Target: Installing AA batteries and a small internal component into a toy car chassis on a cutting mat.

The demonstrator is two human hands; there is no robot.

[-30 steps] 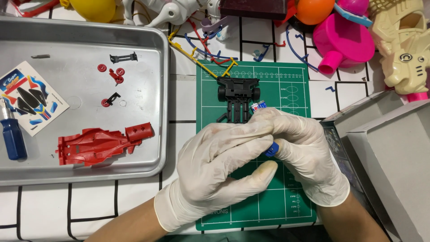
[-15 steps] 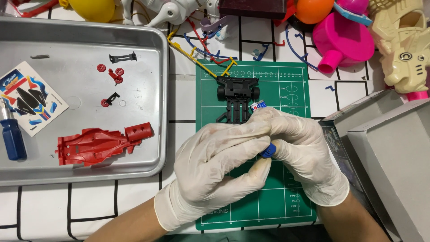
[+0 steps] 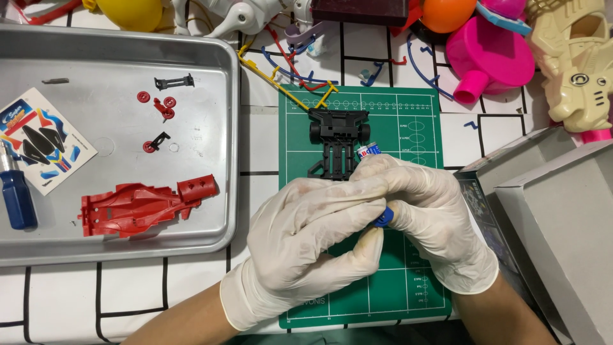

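Small tube with blue cap pinched between both gloved hands over the green mat. Right hand fingers wrapped round the tube body; left hand fingers closed on the cap end. Black chassis sits on the mat just above, touching the fingertips. Red body and red small parts in the metal tray, left on the worktop.

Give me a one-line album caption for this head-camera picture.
Two gloved hands, left hand and right hand, share a small blue-capped tube over a green cutting mat, beside a black car chassis.
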